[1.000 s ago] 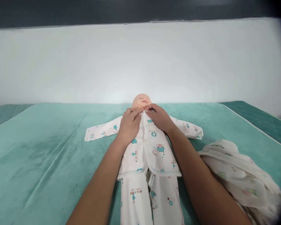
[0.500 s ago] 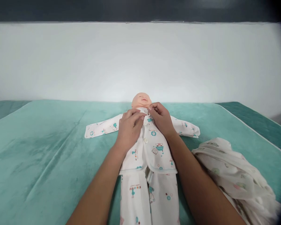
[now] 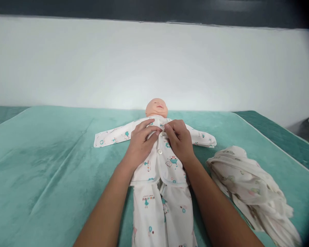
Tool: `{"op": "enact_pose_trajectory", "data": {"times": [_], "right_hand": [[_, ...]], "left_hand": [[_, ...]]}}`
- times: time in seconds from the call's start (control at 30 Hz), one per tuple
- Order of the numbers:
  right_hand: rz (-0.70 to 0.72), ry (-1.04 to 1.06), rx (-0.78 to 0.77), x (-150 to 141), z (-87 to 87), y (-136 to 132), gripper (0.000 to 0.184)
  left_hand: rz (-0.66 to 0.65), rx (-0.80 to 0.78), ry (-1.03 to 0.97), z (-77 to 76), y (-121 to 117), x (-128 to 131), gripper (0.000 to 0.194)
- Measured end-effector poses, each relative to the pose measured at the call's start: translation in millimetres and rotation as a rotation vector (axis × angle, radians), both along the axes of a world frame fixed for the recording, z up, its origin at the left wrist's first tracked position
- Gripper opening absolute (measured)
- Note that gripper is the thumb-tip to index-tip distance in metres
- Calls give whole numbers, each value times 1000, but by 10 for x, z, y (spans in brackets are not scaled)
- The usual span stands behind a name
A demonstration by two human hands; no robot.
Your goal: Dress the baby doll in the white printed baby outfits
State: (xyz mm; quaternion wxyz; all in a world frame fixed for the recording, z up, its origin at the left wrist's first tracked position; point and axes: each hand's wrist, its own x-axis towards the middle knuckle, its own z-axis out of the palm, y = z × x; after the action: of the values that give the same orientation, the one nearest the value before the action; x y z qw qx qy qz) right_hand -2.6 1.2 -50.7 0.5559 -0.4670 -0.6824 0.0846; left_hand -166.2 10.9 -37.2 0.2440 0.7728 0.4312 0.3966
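A baby doll (image 3: 156, 107) lies on its back with its arms spread, dressed in a white printed jacket (image 3: 147, 175) and matching trousers (image 3: 149, 221). My left hand (image 3: 141, 141) rests on the chest, thumb and index finger pinching the jacket's front edge. Opposite it, my right hand (image 3: 180, 140) is curled, with its thumb and fingers closed on the other front edge. A button is partly visible between my fingertips. Lower on the front sits another pale button (image 3: 160, 151). The fabric inside my right fingers is mostly hidden.
A crumpled white printed cloth (image 3: 252, 185) lies to the right of the doll. Under everything spreads a green padded cover (image 3: 59, 164) with a long crease on the left. A white wall (image 3: 92, 61) rises behind the far edge.
Both hands have moved down the jacket front from the collar to the chest, and the doll's neckline now shows. The view has shifted slightly.
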Motion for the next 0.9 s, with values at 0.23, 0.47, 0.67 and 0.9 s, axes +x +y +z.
{"op": "enact_pose_trajectory", "data": {"times": [0.23,0.47,0.67,0.9], "right_hand": [[75,89,-111,63,-25,-33,21],[281,84,-354,225,18,7,14],[215,108,-368,160,40,28,8],[118,150,-355,62,68,18,5]], "left_hand": [[-31,-38,-28,-1,11,-32,26],[-38,-50,-72,-24,28,-39,25],[-40,-54,-131,-32,17,-26,22],[-53,-78,-209,-43,7,-24,19]]}}
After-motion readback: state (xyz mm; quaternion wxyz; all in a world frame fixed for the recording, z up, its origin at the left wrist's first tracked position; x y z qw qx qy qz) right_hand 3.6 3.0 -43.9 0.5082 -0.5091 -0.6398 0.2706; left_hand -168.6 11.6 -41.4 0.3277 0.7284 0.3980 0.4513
